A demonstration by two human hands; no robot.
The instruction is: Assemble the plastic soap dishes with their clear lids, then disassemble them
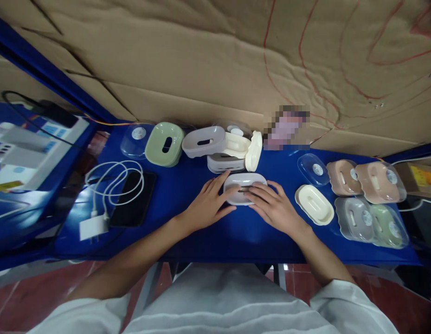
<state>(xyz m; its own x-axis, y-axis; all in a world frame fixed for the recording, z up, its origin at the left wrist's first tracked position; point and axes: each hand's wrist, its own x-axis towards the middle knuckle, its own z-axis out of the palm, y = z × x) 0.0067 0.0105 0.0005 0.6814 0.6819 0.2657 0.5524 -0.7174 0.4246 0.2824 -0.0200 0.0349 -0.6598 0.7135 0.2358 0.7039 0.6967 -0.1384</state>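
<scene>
A grey oval soap dish (246,179) with a slot in its middle sits on the blue table in front of me. My left hand (214,198) grips its left end, thumb reaching over the top toward the slot. On the right end is my right hand (273,205), its fingers bent over the dish and touching the middle near the slot. The fingers partly hide the slot. Just behind the dish stand another grey dish (226,163), a lilac-grey tray (203,142) tilted on top, and cream pieces (253,151).
A green dish (164,144) and a clear lid (136,140) are at back left. A cream dish (314,204), a loose clear lid (313,169) and several lidded soap boxes (380,182) lie right. Left are a phone (135,204) and a charger (93,227) with cable. Cardboard (187,60) walls the back.
</scene>
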